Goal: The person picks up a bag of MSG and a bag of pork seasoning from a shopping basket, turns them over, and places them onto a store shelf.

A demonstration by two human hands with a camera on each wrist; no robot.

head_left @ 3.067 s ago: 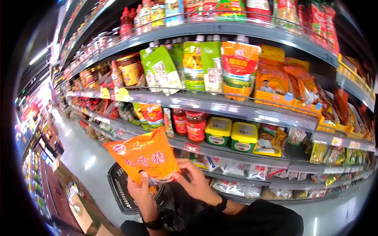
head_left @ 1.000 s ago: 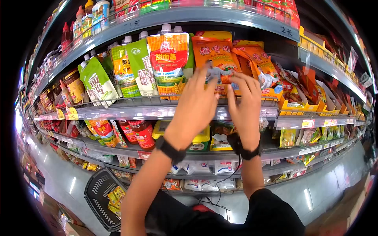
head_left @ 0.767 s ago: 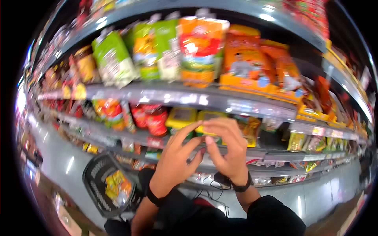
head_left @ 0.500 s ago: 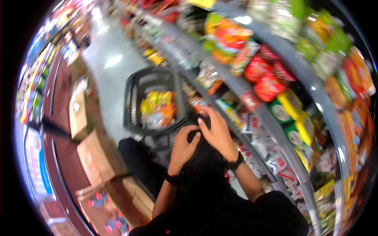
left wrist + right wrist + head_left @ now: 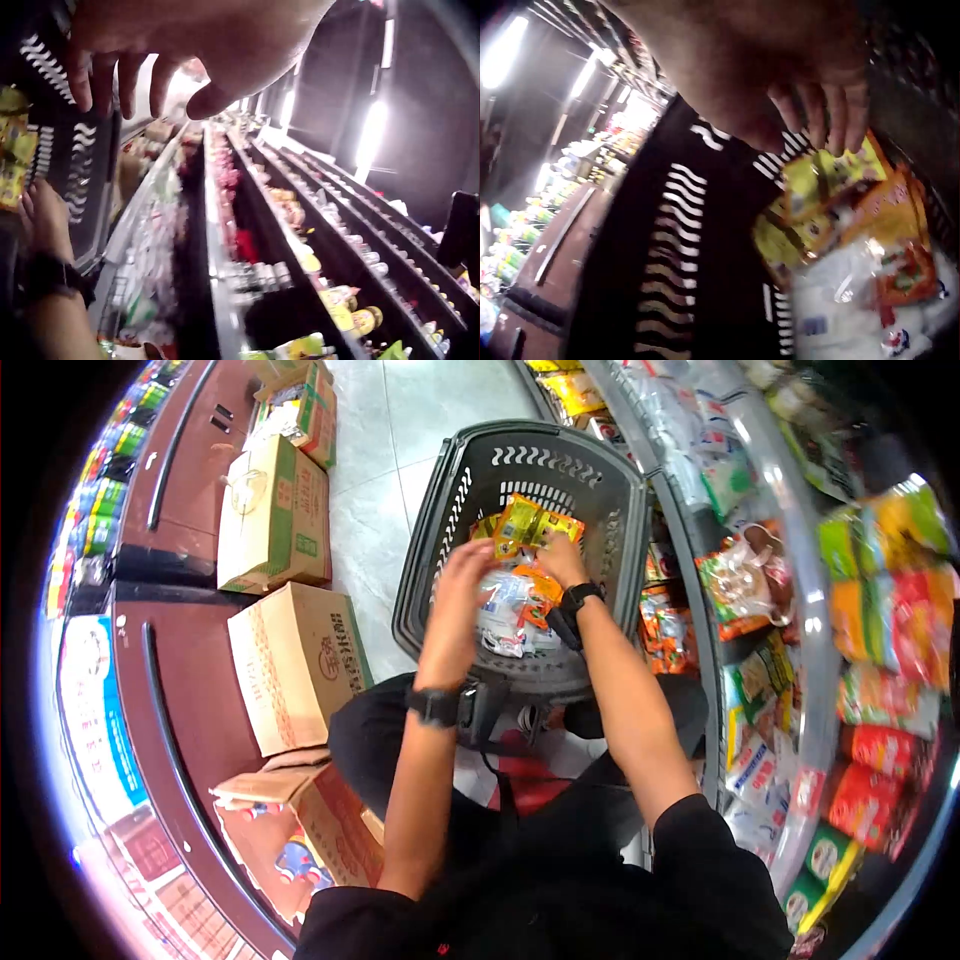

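Left wrist view exposes the left hand, fingers separated, holding nothing; head view blurs them. The yellow packet lies at the fingertips of the right hand; pinch cannot be determined. Left to right: cartons, basket containing packet and white bag, shelf

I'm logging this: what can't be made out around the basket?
Head view: anything beneath the white packet, hidden by it.
Head view: fine print on the yellow packet, too small.
Right wrist view: whether the right hand pinches anything, lost in shadow.
Left wrist view: left hand, cut off by top edge.
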